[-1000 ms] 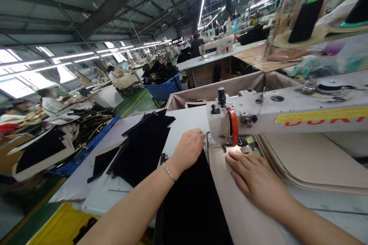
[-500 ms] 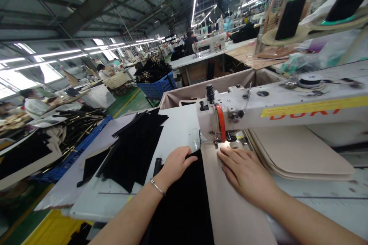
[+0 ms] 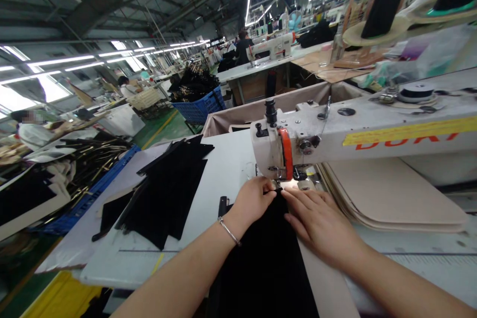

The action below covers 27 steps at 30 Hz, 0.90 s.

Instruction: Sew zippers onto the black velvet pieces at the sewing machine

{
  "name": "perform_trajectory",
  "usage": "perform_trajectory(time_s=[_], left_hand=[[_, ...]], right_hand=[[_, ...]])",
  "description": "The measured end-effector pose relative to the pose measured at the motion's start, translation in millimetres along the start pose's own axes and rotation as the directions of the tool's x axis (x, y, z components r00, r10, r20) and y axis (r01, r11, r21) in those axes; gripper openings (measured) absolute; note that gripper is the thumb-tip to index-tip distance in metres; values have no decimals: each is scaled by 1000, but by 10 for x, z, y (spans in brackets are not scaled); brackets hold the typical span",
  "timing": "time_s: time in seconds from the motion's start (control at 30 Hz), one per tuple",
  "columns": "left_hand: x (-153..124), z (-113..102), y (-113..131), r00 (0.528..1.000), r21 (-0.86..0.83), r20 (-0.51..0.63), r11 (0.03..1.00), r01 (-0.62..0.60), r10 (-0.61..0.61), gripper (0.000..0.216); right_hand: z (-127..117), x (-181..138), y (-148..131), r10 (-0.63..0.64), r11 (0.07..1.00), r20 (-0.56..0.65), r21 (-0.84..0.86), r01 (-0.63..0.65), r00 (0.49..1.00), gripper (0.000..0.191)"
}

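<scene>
A long black fabric piece (image 3: 270, 258) lies over a beige panel (image 3: 328, 278), its top corner at the needle area of the white sewing machine (image 3: 264, 146). My left hand (image 3: 253, 201) pinches the black piece near that corner, thumb and fingers closed on its edge. On the beige panel my right hand (image 3: 320, 216) lies flat, fingers stretched toward the presser foot, fingertips touching the black piece's right edge. A dark rod-like end (image 3: 223, 204) shows by my left wrist. The needle tip is hidden behind my fingers.
Black fabric pieces (image 3: 167, 194) lie stacked on the table to the left. Rounded beige panels (image 3: 395, 194) are piled under the machine arm. Beyond stand blue crates (image 3: 201, 107), a beige-lined bin (image 3: 234, 114) and thread cones (image 3: 385, 2). Other people sit farther off.
My left hand has moved right and forward, drawing the black piece across the beige panel to the needle area. My right hand stays nearly in place. The view has shifted slightly.
</scene>
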<state>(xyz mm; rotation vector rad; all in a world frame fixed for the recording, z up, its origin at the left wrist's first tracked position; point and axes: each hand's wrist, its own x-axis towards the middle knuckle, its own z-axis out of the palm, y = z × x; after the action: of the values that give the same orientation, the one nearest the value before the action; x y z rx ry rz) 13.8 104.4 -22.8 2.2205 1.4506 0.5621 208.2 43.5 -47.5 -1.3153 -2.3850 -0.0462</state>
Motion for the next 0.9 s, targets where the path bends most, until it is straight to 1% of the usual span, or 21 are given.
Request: perform_trajectory(time_s=[0.13,0.3,0.37,0.43,0.47,0.53,0.6,0.67,0.77,0.9], left_hand=[[35,5,-34,1000,9,-21,1000,4,-4,5],[102,30,-66,999,40,-29,999,20,-18,6],[113,27,-58,999,53,-26,998,32,-30,6],[83,8,-26,998,78,-47,996,33,-29,7],[47,-5,-1,998,97,-64,995,12,-5,8],[-64,-31,57,992,145,-54,984,-101,110,9],[-197,-46,106,967,179,11,950,-254,256,13],[-303,-50,128,938,188,69,919,-348,341,18],[-355,-53,107,933,194,76,913,-359,351,23],[-318,-57,61,937,188,103,919,-347,333,24]], right_hand=[[-4,15,-12,-1,1000,2,-10,1,1000,51],[-16,7,-17,4,1000,31,-18,-3,1000,51],[-18,9,-17,3,1000,36,-31,-2,999,52],[-18,15,-14,-2,999,36,-39,3,999,53],[-17,17,-11,-3,999,32,-39,4,999,53],[-15,16,-2,-10,1000,19,-29,11,1000,52],[-12,8,9,-24,1000,9,-6,24,1000,48],[-9,1,18,-38,999,2,14,38,999,44],[-5,-5,18,-34,999,2,10,34,999,43],[6,-11,6,-9,1000,15,0,9,1000,44]])
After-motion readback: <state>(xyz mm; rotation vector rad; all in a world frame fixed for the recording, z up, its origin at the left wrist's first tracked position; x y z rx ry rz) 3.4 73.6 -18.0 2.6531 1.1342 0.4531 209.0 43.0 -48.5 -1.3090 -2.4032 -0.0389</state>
